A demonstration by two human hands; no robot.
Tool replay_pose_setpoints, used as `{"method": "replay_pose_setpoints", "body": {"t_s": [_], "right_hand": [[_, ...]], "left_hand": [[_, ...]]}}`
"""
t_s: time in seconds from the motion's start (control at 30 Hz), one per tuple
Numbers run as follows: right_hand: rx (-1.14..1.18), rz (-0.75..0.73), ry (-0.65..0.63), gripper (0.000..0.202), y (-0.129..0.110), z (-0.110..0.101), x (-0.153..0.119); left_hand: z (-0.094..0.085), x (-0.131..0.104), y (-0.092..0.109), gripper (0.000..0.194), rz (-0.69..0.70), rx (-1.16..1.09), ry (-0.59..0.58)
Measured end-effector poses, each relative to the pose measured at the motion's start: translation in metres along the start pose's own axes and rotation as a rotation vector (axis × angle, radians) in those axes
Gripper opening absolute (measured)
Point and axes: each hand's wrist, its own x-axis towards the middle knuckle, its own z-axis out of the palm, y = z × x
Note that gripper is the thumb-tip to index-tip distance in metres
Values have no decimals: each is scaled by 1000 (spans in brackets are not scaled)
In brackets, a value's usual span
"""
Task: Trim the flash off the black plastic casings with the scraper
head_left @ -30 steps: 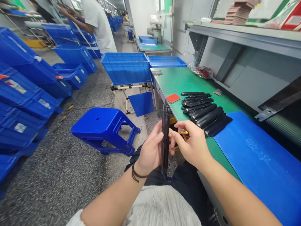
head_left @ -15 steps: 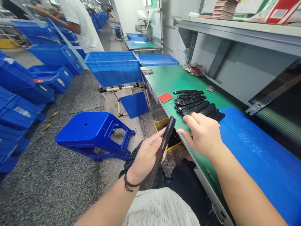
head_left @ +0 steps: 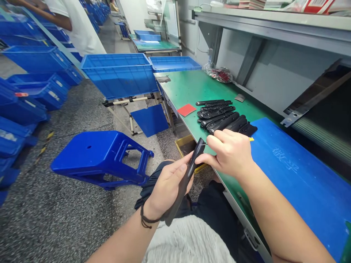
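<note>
A long black plastic part (head_left: 184,185) slants up from my lap, and my left hand (head_left: 171,180) is wrapped round its middle. Close to the part's upper end is my right hand (head_left: 229,151), its fingers curled and its thumb reaching to the part. A thin pale edge or blade shows between the curled fingers and the part's tip; most of what the right hand grips is hidden. Several similar black parts (head_left: 219,113) lie in a row on the green bench top (head_left: 189,84), beyond my right hand. A red square piece (head_left: 186,110) lies near the bench's edge.
A blue sheet (head_left: 298,171) covers the bench's right side, beneath a shelf (head_left: 263,16). On the left stand a blue stool (head_left: 87,149) and stacked blue bins (head_left: 41,60). A large blue crate (head_left: 120,76) adjoins the bench. Under its edge is a yellow bin (head_left: 181,146). A person (head_left: 79,29) stands behind.
My right hand has moved left against the black part's upper end, its thumb now at the part. The pale edge has come into sight there. The whole view has shifted slightly.
</note>
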Motion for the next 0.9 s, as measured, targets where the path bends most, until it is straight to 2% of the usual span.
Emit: {"method": "replay_pose_setpoints", "body": {"t_s": [0.27, 0.4, 0.53, 0.67, 0.9], "right_hand": [[-35, 11, 82, 58, -9, 16, -3], [34, 11, 39, 62, -21, 21, -4], [114, -13, 16, 66, -37, 22, -3], [152, -37, -6, 65, -49, 23, -3], [86, -97, 9, 63, -53, 24, -3]], "left_hand": [[7, 10, -1, 64, 45, -5, 84], [7, 18, 1, 62, 68, -12, 123], [4, 26, 9, 55, 148, 19, 199], [0, 32, 18, 53, 170, 52, 268], [1, 38, 26, 49, 212, 23, 276]]}}
